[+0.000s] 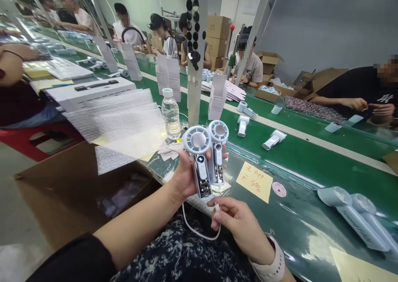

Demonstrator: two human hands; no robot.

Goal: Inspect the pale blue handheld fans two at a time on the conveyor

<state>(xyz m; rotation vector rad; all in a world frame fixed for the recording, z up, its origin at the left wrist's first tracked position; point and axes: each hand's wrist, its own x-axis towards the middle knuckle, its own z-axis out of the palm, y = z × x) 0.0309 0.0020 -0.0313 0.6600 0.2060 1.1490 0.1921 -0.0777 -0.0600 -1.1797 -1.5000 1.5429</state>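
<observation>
My left hand [184,175] is wrapped round two pale blue handheld fans, side by side and upright above the bench edge. The nearer fan [203,177] has a round vented head, a small lit display and a see-through handle front with circuitry inside. Slightly behind it, to the right, is the second fan [218,131], partly hidden by the first. Below the nearer fan's base, my right hand [231,220] pinches the plug end of a white charging cable [199,235]. The cable loops down and left under the fans. Whether the plug touches the base is unclear.
A water bottle [171,114] stands behind the fans, beside bubble-wrap sheets [124,122]. More fans [357,220] lie at right near a yellow note [255,181]. Several fans rest on the green conveyor [295,166]. A metal post [194,87] rises ahead; co-workers sit across.
</observation>
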